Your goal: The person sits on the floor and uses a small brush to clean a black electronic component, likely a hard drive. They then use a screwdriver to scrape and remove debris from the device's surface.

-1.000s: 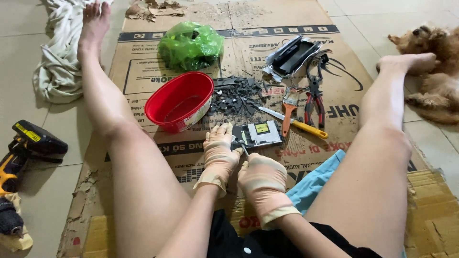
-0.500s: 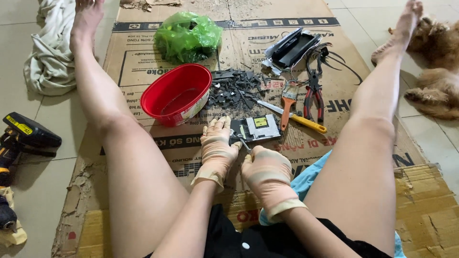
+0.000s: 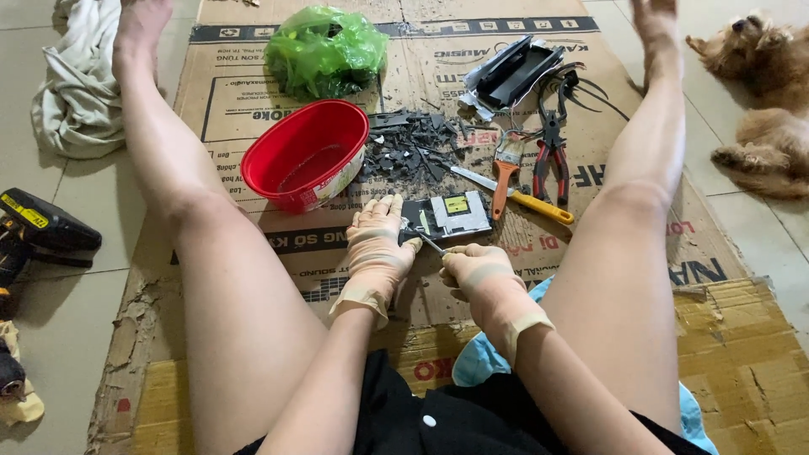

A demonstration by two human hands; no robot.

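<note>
The red bowl (image 3: 305,154) and black scraps (image 3: 413,150) crowd the cardboard's (image 3: 253,76) middle. The left hand (image 3: 375,244) presses the small device (image 3: 447,216); the right hand (image 3: 476,268) clamps what looks like a thin tool (image 3: 428,243). Both hands have stayed put, though the view has shifted.

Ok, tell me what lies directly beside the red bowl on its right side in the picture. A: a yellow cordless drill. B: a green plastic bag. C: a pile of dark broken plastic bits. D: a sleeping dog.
C: the pile of dark plastic bits lies on the cardboard right against the red bowl, between it and the pliers.
</note>
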